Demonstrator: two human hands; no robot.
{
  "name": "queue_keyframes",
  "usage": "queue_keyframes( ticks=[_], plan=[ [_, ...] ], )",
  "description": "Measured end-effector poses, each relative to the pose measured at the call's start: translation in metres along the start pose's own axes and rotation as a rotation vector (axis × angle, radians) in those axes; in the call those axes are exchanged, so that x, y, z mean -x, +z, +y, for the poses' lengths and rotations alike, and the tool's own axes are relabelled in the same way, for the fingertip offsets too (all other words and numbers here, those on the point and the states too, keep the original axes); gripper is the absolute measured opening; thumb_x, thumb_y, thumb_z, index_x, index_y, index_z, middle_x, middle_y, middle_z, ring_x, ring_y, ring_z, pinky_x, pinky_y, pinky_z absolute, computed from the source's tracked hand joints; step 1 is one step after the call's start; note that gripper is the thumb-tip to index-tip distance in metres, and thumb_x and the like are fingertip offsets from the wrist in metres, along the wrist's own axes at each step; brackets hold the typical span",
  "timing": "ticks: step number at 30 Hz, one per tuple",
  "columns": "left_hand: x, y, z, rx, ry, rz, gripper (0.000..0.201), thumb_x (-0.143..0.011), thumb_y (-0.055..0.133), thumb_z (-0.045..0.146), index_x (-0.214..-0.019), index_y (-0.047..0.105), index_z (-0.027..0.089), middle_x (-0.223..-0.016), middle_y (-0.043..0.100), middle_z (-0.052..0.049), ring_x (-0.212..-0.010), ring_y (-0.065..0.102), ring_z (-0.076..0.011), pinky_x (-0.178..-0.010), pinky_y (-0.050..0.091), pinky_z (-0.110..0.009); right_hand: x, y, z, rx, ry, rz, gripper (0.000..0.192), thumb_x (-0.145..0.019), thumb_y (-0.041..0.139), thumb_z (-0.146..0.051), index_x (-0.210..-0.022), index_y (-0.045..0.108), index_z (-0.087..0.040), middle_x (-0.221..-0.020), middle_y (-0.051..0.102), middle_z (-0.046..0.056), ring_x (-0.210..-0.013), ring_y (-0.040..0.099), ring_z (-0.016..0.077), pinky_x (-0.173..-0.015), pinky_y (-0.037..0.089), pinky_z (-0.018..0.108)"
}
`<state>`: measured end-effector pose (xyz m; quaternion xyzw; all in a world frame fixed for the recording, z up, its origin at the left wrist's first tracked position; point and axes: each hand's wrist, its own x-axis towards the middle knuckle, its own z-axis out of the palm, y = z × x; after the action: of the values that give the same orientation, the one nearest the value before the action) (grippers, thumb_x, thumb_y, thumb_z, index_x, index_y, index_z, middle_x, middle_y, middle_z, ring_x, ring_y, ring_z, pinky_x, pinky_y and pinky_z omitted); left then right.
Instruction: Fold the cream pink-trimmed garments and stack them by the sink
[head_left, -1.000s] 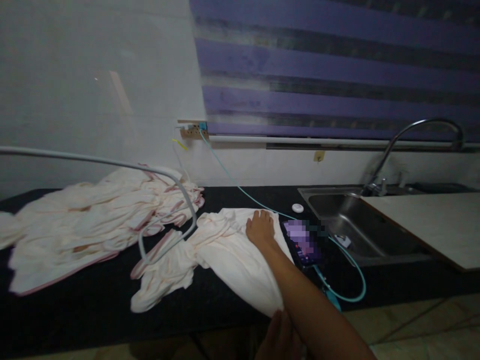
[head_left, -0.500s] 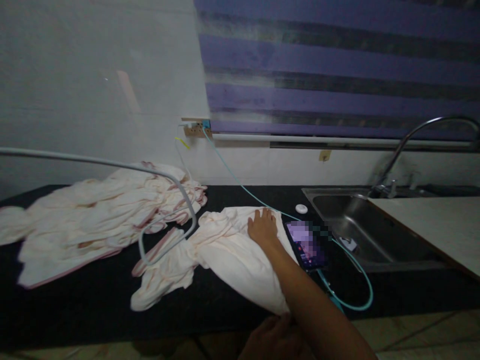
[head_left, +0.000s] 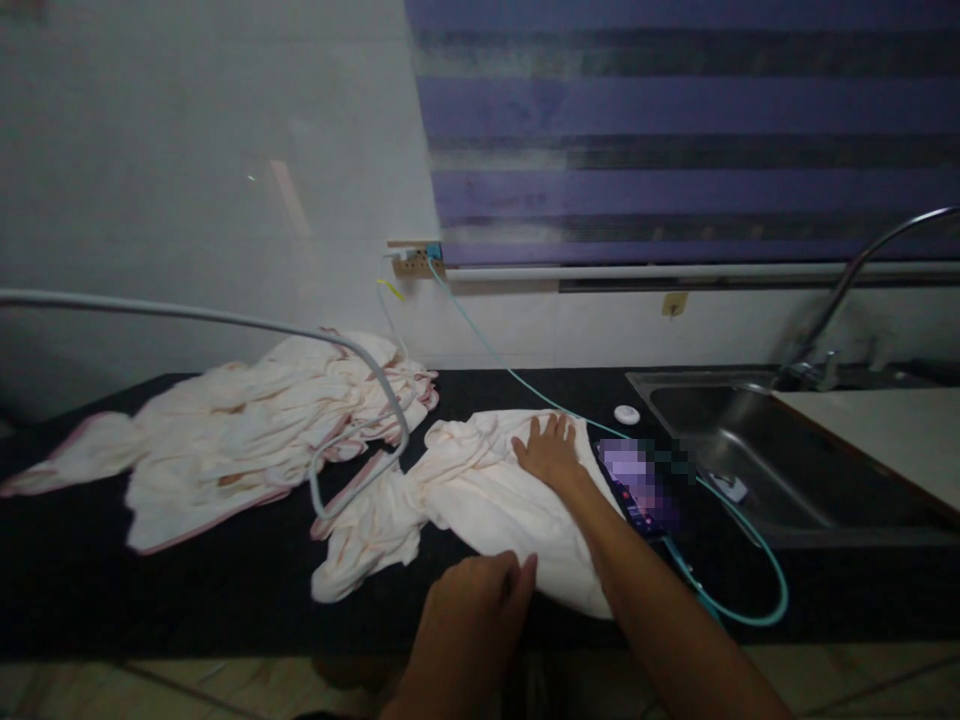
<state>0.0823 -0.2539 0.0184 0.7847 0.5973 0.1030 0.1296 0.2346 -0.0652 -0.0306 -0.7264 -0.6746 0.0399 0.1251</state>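
Note:
A cream-white cloth (head_left: 517, 500) lies on the black counter, smooth on its right part and bunched into folds on its left. My right hand (head_left: 551, 452) rests flat on its upper right corner with the fingers spread. In front of the cloth's near edge is my left hand (head_left: 480, 600), its fingers curled and its thumb standing apart; the fingertips are hidden, so what they hold, if anything, does not show. A heap of similar cream cloths with pink edging (head_left: 240, 430) is spread at the left.
A grey bent tube (head_left: 375, 375) crosses over the cloths from the left. Right of the cloth lie a lit phone (head_left: 630, 485) with a teal cable (head_left: 784, 600) and a white round object (head_left: 627, 414). Farther right are a steel sink (head_left: 757, 455), a tap (head_left: 847, 270) and a white board (head_left: 885, 430).
My left hand has come up and to the left, from the bottom edge to the cloth's near side. My right hand stays flat on the cloth. The whole view has shifted slightly.

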Motion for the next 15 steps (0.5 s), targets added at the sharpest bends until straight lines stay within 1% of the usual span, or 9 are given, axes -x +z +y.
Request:
queue_keyframes(
  ticks=[3,5,7,9,11,12,14,15],
  plan=[
    [0.0,0.006,-0.016,0.007,-0.018,0.081,0.041,-0.103,0.045,0.041,-0.076,0.067,0.019,-0.08,0.069,-0.006,-0.08,0.064,-0.0203,-0.071,0.038,-0.031,0.0,0.0,0.001,0.007,0.0,0.002,0.077,-0.103,0.035,-0.058,-0.161,0.032,-0.006,-0.167,0.021,0.031,-0.157,0.015,0.0443,-0.121,0.01,0.059],
    [-0.005,0.005,-0.029,-0.004,-0.022,0.155,0.04,-0.103,0.045,0.043,-0.08,0.067,0.018,-0.085,0.068,-0.008,-0.087,0.064,-0.023,-0.078,0.042,-0.034,0.0,0.0,0.002,0.007,-0.006,0.009,0.077,-0.103,0.034,-0.058,-0.161,0.033,-0.008,-0.167,0.022,0.03,-0.157,0.016,0.0436,-0.122,0.012,0.058],
    [-0.015,0.003,-0.047,-0.029,-0.021,0.229,0.042,-0.103,0.043,0.046,-0.086,0.069,0.017,-0.092,0.068,-0.011,-0.094,0.063,-0.0264,-0.086,0.045,-0.038,0.001,-0.001,0.003,0.009,-0.01,0.02,0.075,-0.104,0.033,-0.057,-0.161,0.034,-0.009,-0.167,0.024,0.029,-0.157,0.017,0.0424,-0.121,0.014,0.058],
    [-0.025,0.001,-0.07,-0.066,0.011,0.289,0.041,-0.101,0.042,0.045,-0.096,0.071,0.016,-0.103,0.068,-0.015,-0.104,0.062,-0.0302,-0.094,0.046,-0.042,0.002,-0.002,0.003,0.012,-0.012,0.028,0.072,-0.104,0.034,-0.056,-0.16,0.036,-0.01,-0.167,0.027,0.028,-0.156,0.019,0.0415,-0.121,0.015,0.057],
    [-0.036,-0.001,-0.098,-0.098,0.079,0.329,0.04,-0.098,0.04,0.034,-0.111,0.073,0.016,-0.112,0.068,-0.019,-0.114,0.059,-0.0343,-0.1,0.045,-0.047,0.002,-0.004,0.004,0.011,-0.011,0.032,0.07,-0.105,0.033,-0.054,-0.159,0.038,-0.011,-0.166,0.029,0.027,-0.156,0.021,0.0408,-0.121,0.016,0.056],
    [-0.042,-0.002,-0.112,-0.092,0.112,0.345,0.043,-0.095,0.038,0.029,-0.118,0.073,0.017,-0.114,0.068,-0.02,-0.118,0.058,-0.036,-0.103,0.044,-0.051,0.003,-0.004,0.004,0.009,-0.012,0.032,0.069,-0.105,0.033,-0.054,-0.159,0.039,-0.011,-0.166,0.03,0.026,-0.156,0.022,0.0405,-0.121,0.016,0.056],
    [-0.056,-0.009,-0.139,0.028,0.117,0.392,0.046,-0.09,0.04,0.027,-0.122,0.072,0.016,-0.106,0.069,-0.02,-0.115,0.06,-0.0377,-0.104,0.043,-0.055,0.003,-0.006,0.005,0.003,-0.012,0.03,0.067,-0.106,0.032,-0.053,-0.158,0.04,-0.012,-0.166,0.03,0.026,-0.156,0.023,0.04,-0.121,0.017,0.055],
    [-0.065,-0.015,-0.151,0.132,0.091,0.424,0.044,-0.088,0.045,0.03,-0.118,0.074,0.016,-0.098,0.07,-0.019,-0.109,0.062,-0.0376,-0.102,0.045,-0.054,0.003,-0.007,0.005,-0.001,-0.011,0.028,0.067,-0.106,0.032,-0.052,-0.158,0.04,-0.012,-0.166,0.031,0.026,-0.156,0.023,0.0397,-0.121,0.017,0.054]
  ],
)
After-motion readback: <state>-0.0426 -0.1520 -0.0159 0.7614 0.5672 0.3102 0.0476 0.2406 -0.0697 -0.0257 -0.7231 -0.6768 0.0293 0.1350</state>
